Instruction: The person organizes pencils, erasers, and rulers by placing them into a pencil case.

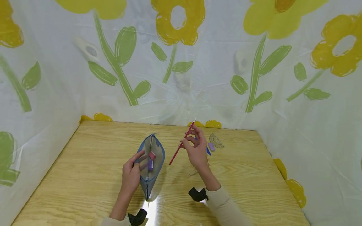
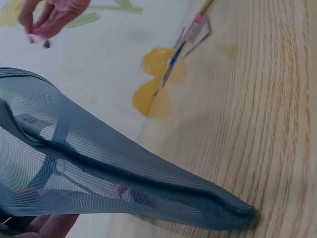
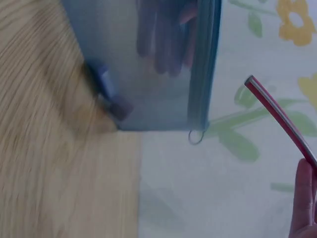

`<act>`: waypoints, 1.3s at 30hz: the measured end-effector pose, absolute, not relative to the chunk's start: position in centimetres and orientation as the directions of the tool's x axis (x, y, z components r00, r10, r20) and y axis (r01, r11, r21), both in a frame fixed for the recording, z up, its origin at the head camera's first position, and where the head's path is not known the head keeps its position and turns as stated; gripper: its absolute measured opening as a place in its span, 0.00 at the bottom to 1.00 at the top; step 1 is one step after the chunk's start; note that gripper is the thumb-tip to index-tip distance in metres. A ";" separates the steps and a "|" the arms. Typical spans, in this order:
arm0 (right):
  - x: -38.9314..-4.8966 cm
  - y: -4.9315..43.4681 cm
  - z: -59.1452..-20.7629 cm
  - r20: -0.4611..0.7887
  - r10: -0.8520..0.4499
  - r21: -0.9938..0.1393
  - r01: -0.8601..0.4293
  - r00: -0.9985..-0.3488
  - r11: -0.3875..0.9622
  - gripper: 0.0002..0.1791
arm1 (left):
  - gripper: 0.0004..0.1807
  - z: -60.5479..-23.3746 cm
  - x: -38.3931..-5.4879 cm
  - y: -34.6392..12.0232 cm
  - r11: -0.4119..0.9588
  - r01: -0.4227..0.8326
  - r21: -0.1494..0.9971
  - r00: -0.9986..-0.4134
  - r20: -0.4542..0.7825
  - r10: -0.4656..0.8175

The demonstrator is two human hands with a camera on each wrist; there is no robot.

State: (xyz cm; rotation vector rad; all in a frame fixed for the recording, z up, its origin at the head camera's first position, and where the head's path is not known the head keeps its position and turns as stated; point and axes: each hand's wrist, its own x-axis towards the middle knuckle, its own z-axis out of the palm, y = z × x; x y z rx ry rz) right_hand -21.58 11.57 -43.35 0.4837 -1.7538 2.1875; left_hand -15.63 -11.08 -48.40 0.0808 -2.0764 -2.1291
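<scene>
My left hand [image 1: 131, 174] holds a blue-grey mesh zip pouch [image 1: 159, 163] by its left side, fingers showing through the mesh. The pouch stands on the table with its zipped mouth spread open. Inside it lie a pink eraser [image 1: 152, 155] and a purple eraser [image 1: 151, 165]. To the right, my right hand [image 1: 197, 152] pinches a red pencil [image 1: 176, 154] between thumb and fingers. The pencil slants in the air, its lower end beside the pouch's right rim. In the right wrist view the pencil [image 3: 277, 114] points up-left towards the pouch [image 3: 163, 99].
Beyond my right hand lie a clear protractor [image 1: 216, 141], a light purple eraser [image 1: 211, 146] and a blue pointed piece [image 1: 208, 151], partly hidden by the hand. A clear flat piece [image 1: 193, 171] lies under the wrist. Flower-printed sheets [image 1: 215, 78] enclose the wooden table [image 1: 93, 157].
</scene>
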 end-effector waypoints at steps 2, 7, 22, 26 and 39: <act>-21.3 10.8 -42.9 0.485 0.043 -0.850 -0.483 -0.873 -0.213 0.29 | 0.30 -48.4 -15.6 -11.1 -0.020 0.083 0.996 -0.984 0.078 -0.157; -20.5 8.9 -42.8 0.561 0.034 -0.813 -0.558 -0.827 -0.165 0.29 | 0.30 -48.4 -15.7 -11.1 -0.027 0.088 0.996 -0.983 0.082 -0.163; -18.3 5.1 -45.4 0.512 -0.130 -0.858 -0.501 -0.849 -0.113 0.32 | 0.30 -48.3 -15.4 -11.0 -0.038 0.068 0.997 -0.984 0.060 -0.170; -18.0 4.6 -45.8 0.504 -0.162 -0.863 -0.497 -0.848 -0.087 0.34 | 0.29 -48.2 -15.5 -11.0 -0.049 0.067 0.997 -0.984 0.058 -0.170; -17.8 3.8 -45.7 0.435 -0.218 -0.893 -0.450 -0.874 0.023 0.34 | 0.29 -48.4 -15.3 -11.3 -0.049 0.084 0.995 -0.983 0.075 -0.166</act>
